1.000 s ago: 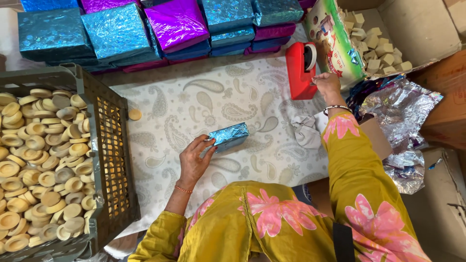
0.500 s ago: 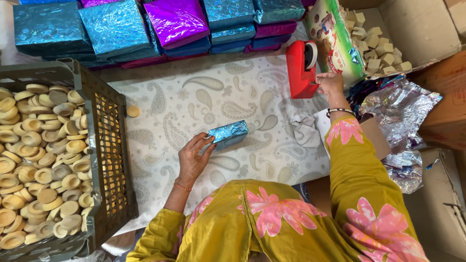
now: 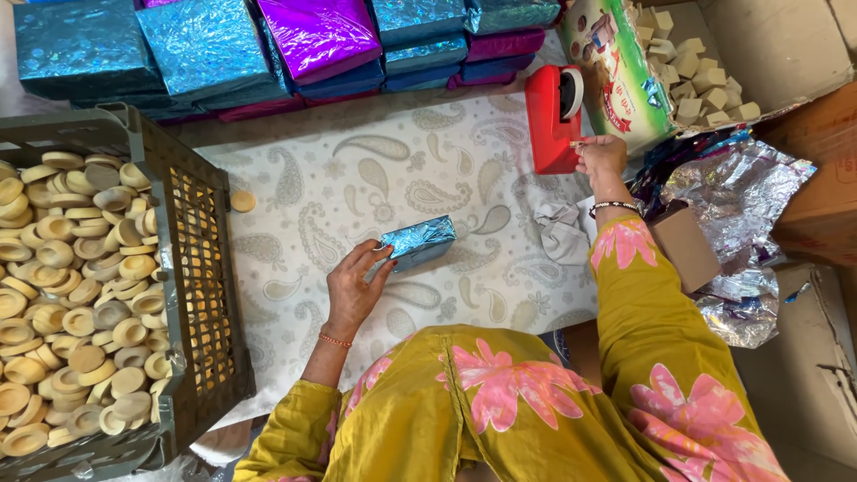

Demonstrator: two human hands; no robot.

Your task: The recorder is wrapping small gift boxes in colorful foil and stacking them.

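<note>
Left hand (image 3: 355, 287) rests w/ fingers loosely spread, tips pressing one end of a small blue foil packet (image 3: 417, 242) that lies on the paisley cloth (image 3: 339, 178), apparently to keep its wrap from springing open. Right hand (image 3: 600, 156) is at the red tape dispenser (image 3: 553, 120), thumb & fingers pinched at its front edge, seemingly on a strip of tape; too small to confirm. Dispenser stands upright within arm's reach. Dark crate (image 3: 205, 268) of tan round pieces (image 3: 71, 295) sits just left of the cloth. Wrapped blue & purple foil boxes (image 3: 205, 45) are stacked along the far edge. Loose foil sheets (image 3: 741, 192) & a carton of pale cubes (image 3: 696, 62) lie to the right.
</note>
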